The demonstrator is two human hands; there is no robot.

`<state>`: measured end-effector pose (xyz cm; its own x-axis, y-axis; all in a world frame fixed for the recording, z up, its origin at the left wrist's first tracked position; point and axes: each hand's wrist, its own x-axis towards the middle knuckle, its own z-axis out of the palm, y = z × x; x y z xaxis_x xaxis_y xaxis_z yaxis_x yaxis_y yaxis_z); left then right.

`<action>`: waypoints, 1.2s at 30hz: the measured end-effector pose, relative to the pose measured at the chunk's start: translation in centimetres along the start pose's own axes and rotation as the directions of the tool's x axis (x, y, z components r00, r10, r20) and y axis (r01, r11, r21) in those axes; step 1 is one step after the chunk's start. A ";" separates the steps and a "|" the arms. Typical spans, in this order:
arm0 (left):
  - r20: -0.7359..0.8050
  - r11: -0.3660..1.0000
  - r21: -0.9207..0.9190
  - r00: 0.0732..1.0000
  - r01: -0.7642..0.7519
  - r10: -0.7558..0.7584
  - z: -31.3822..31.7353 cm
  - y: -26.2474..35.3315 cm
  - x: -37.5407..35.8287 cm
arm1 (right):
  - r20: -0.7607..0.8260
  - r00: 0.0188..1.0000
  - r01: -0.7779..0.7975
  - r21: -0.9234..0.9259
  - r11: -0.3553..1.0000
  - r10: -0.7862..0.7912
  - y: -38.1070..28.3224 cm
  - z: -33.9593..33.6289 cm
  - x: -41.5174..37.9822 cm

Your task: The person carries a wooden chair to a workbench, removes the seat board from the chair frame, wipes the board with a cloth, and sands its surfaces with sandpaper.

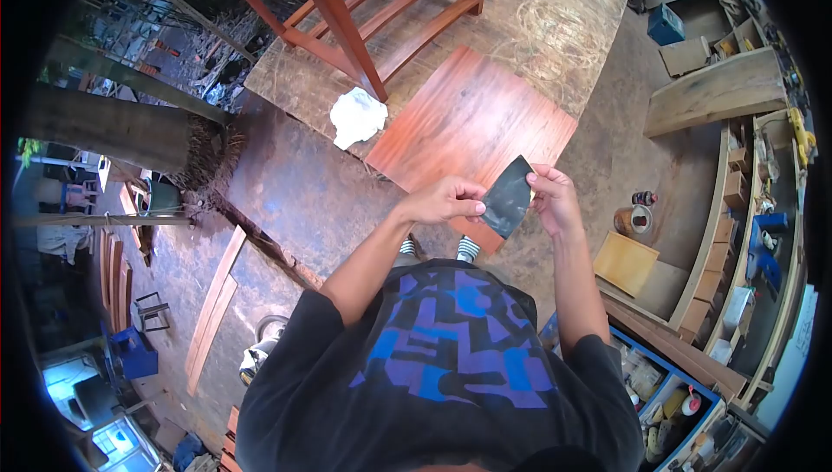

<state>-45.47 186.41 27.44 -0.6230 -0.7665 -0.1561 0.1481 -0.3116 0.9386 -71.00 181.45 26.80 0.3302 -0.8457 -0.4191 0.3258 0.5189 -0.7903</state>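
The wooden frame (337,21) just beyond the board (468,117) is cut off at the top, and some of the right hand's (556,201) fingers are hidden behind the dark sheet (506,200). That sheet is held above the board's near side — the left hand (446,201) pinches its left edge between thumb and fingers, the right hand its right edge. The board lies on a worn wooden surface (555,26) — a white cloth (357,117) to its left, a wide plank (719,95) well to its right.
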 end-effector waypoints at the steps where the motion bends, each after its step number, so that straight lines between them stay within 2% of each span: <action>1: 0.009 1.000 0.005 1.000 -0.001 0.001 0.0 0.3 -0.1 | 0.007 1.000 -0.007 0.004 1.000 0.007 0.1 -0.2 -0.2; 4: 0.011 0.987 0.160 1.000 -0.001 -0.001 -0.2 1.1 -0.1 | 0.050 0.999 -0.003 0.031 1.000 0.001 -0.3 -0.8 -0.6; 7: -0.118 0.982 0.188 0.992 -0.030 0.053 -0.6 0.6 0.1 | 0.075 0.997 0.013 0.055 0.998 -0.018 -0.9 -0.8 -1.6; 10: -0.068 0.983 0.097 0.984 -0.159 0.166 -0.5 0.1 0.1 | 0.115 0.993 -0.049 0.100 0.994 0.037 -0.2 -1.0 -1.9; 13: -0.140 0.954 -0.086 0.952 -0.287 0.273 0.8 -1.2 0.9 | 0.132 0.989 -0.090 0.224 0.970 0.061 1.6 -0.6 -1.8; 14: -0.239 0.952 -0.155 0.945 -0.265 0.225 1.4 -1.4 1.2 | 0.133 0.989 -0.093 0.271 0.958 0.058 1.9 -0.3 -1.8; 16: -0.419 0.924 -0.298 0.902 -0.241 0.101 2.4 -1.8 1.6 | -0.048 0.996 0.087 0.176 0.981 -0.079 2.1 0.5 -1.9; 17: -0.452 0.928 -0.301 0.890 -0.221 0.066 3.2 -1.1 1.4 | -0.131 0.979 0.171 0.119 0.978 -0.155 2.2 0.8 -1.8; 19: -0.514 0.934 -0.313 0.858 -0.172 -0.014 4.7 0.1 0.6 | -0.199 0.946 0.264 0.022 0.964 -0.255 2.6 1.0 -1.8; 20: -0.504 0.949 -0.253 0.863 -0.191 0.039 4.5 -0.7 0.4 | -0.231 0.924 0.308 -0.028 0.951 -0.306 2.9 1.0 -1.8; 22: -0.470 0.964 -0.130 0.871 -0.230 0.145 3.5 -2.9 0.4 | -0.163 0.957 0.246 0.014 0.969 -0.240 3.5 -0.2 -1.7; 23: -0.438 0.969 -0.150 0.892 -0.195 0.111 3.2 -3.6 0.2 | -0.129 0.970 0.212 0.032 0.977 -0.206 3.8 -0.7 -1.9; 25: -0.369 0.974 -0.190 0.928 -0.121 0.043 2.8 -4.4 -0.6 | 0.075 0.997 -0.004 0.193 0.981 -0.011 3.6 -1.2 -3.1; 26: -0.318 0.991 -0.115 0.948 -0.071 0.031 2.7 -3.9 -0.9 | 0.184 0.980 -0.122 0.251 0.960 0.076 3.3 -1.3 -3.8; 27: -0.283 0.992 -0.114 0.959 -0.050 0.016 2.6 -4.6 -1.0 | 0.273 0.954 -0.197 0.254 0.947 0.125 3.9 -2.3 -3.8; 29: -0.214 0.994 -0.107 0.977 -0.009 -0.014 2.5 -6.7 -1.0 | 0.445 0.870 -0.345 0.240 0.907 0.213 5.1 -4.2 -3.6; 33: -0.255 0.991 -0.126 0.963 0.054 -0.085 2.1 -9.2 -1.6 | 0.457 0.813 -0.409 0.008 0.913 0.360 4.5 -1.9 -2.7; 34: -0.389 0.999 -0.038 0.921 0.012 -0.026 1.4 -10.7 -1.8 | 0.435 0.816 -0.410 -0.026 0.912 0.380 3.9 -0.9 -2.1; 35: -0.594 1.000 -0.005 0.804 -0.019 0.012 1.0 -11.8 -1.9 | 0.411 0.819 -0.412 -0.061 0.909 0.399 3.4 -0.4 -1.5; 36: -0.767 0.999 0.031 0.640 -0.040 0.050 0.7 -12.9 -2.1 | 0.389 0.842 -0.365 -0.096 0.926 0.373 3.5 -0.6 0.2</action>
<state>-46.56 192.44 15.86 0.1975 -0.9368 -0.2889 0.1491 -0.2626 0.9533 -70.29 183.00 23.65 0.7446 -0.4705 -0.4736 0.0958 0.7774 -0.6217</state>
